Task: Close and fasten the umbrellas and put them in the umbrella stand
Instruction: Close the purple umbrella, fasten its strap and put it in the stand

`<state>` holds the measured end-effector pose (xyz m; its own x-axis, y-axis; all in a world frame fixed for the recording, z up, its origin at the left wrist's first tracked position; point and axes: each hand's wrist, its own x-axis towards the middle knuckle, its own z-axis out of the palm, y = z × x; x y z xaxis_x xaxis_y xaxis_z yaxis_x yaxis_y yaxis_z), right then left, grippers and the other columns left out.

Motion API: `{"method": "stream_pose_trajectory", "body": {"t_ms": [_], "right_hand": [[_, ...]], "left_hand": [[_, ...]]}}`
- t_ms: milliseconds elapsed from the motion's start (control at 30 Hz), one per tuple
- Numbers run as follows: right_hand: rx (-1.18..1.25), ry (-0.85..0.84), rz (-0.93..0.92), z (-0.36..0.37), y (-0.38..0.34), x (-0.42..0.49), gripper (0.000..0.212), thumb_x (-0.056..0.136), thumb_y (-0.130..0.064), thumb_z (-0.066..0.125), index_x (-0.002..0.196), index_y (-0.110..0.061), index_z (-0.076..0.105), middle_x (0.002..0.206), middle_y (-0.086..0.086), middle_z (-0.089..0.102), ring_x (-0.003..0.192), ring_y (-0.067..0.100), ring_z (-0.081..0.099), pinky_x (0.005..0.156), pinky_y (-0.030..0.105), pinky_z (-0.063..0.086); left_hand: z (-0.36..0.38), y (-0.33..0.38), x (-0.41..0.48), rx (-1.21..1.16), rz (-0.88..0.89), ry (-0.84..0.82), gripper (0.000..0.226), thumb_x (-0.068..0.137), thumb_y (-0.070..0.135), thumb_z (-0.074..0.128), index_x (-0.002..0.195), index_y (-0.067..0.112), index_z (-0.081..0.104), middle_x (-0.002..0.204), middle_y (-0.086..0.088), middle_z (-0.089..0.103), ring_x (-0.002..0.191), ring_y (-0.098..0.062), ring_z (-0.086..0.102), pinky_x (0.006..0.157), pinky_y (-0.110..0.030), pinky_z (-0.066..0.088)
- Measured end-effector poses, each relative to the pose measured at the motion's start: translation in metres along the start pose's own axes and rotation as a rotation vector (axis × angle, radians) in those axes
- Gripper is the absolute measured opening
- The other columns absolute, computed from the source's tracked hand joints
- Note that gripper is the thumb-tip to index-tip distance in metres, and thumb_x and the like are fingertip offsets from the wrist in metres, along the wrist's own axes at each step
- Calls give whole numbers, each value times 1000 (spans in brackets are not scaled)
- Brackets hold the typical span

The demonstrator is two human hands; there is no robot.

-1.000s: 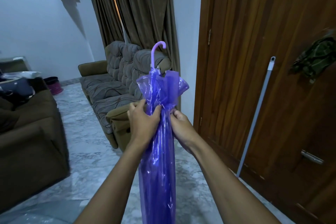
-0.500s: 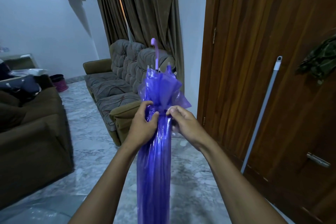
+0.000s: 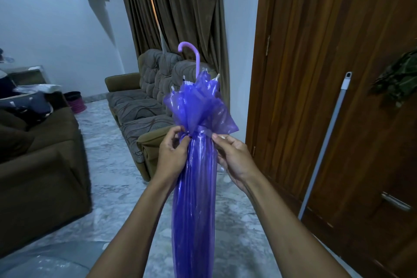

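Head view: umbrella [image 3: 194, 187] upright at centre, handle [image 3: 198, 61] at 12 o'clock, left hand [image 3: 172, 156] pinching the strap [image 3: 202, 130] at 9 o'clock, right hand [image 3: 234, 158] pinching its free end at 3; slack grip would likely let folds spring loose.

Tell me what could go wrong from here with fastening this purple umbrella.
1. The strap is only pinched by fingertips of the left hand and right hand; it could slip and the umbrella may loosen.
2. The canopy flares unevenly above the strap, so folds might get trapped or the fastening may not meet.
3. Neither hand wraps round the umbrella's body, so it might tip.
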<state>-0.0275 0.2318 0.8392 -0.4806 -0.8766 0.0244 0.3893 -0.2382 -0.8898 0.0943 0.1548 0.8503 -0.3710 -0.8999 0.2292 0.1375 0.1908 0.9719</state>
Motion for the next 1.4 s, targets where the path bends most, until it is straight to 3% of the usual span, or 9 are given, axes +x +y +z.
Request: {"method": "stream_pose_trajectory", "body": {"t_ms": [233, 333, 533, 600, 733, 867, 1100, 1200, 1400], "right_hand": [[-288, 88, -132, 4, -13, -2, 14, 93, -12, 64, 98, -2, 71, 60, -8, 66, 49, 0, 60, 49, 14, 46], [-293, 89, -144, 6, -12, -4, 13, 93, -10, 64, 98, -2, 72, 66, -2, 67, 48, 1, 59, 47, 15, 45], [-284, 38, -92, 15, -13, -4, 17, 95, -19, 60, 90, -13, 75, 83, 10, 75, 82, 29, 73, 80, 41, 58], [-280, -10, -49, 18, -14, -4, 24, 96, -22, 55, 91, -16, 77, 88, 22, 74, 79, 30, 70, 87, 51, 52], [-213, -104, -11, 23, -17, -4, 28, 100, -13, 49, 115, 4, 66, 54, -2, 62, 71, 18, 62, 90, 41, 57], [-317, -48, -43, 20, -14, -6, 27, 96, -19, 60, 109, 3, 68, 101, 21, 74, 79, 21, 76, 48, 18, 45], [-214, 39, 82, 16, 0, -1, 29, 87, -24, 71, 110, -6, 71, 98, 10, 74, 83, 18, 67, 76, 29, 48], [2, -60, 197, 20, 0, -1, 32, 90, -19, 67, 116, -2, 66, 99, 12, 73, 78, 17, 68, 56, 25, 44], [113, 3, 166, 24, 3, 2, 11, 95, -5, 55, 103, -3, 63, 91, 16, 70, 68, 18, 68, 66, 30, 58]], "left_hand": [[-4, 12, -6, 290, 20, -151, 15, 90, 25, 62, 104, 26, 68, 100, 10, 68, 85, 7, 62, 78, -7, 46], [-11, 14, -8, 430, -19, -285, 62, 65, 48, 68, 124, 36, 55, 109, 14, 66, 94, 8, 63, 86, -15, 48], [-16, 23, -10, 421, -38, -387, 59, 79, 23, 76, 125, 33, 40, 105, 13, 62, 79, 13, 60, 70, -5, 46], [-18, 22, -12, 346, -35, -377, 61, 80, 21, 78, 127, 29, 40, 109, 10, 65, 91, 5, 64, 77, -12, 50], [-18, 16, -16, 156, -10, -228, 49, 84, -2, 67, 121, 23, 46, 105, 4, 67, 88, -12, 68, 78, -29, 57], [-21, 13, -13, -7, -39, -115, 44, 87, -10, 56, 121, 17, 47, 87, 7, 71, 72, -16, 68, 65, -32, 58], [-33, 17, -12, -291, -162, -230, 51, 83, -8, 57, 123, 22, 48, 92, -10, 70, 68, -26, 68, 66, -39, 59], [-34, 15, -12, -365, -198, -304, 56, 74, 2, 60, 124, 25, 53, 92, -10, 73, 68, -23, 70, 66, -36, 59], [-25, 15, -16, -89, -121, -312, 39, 86, 16, 69, 123, 21, 59, 112, -17, 67, 93, -23, 66, 89, -39, 52]]}}
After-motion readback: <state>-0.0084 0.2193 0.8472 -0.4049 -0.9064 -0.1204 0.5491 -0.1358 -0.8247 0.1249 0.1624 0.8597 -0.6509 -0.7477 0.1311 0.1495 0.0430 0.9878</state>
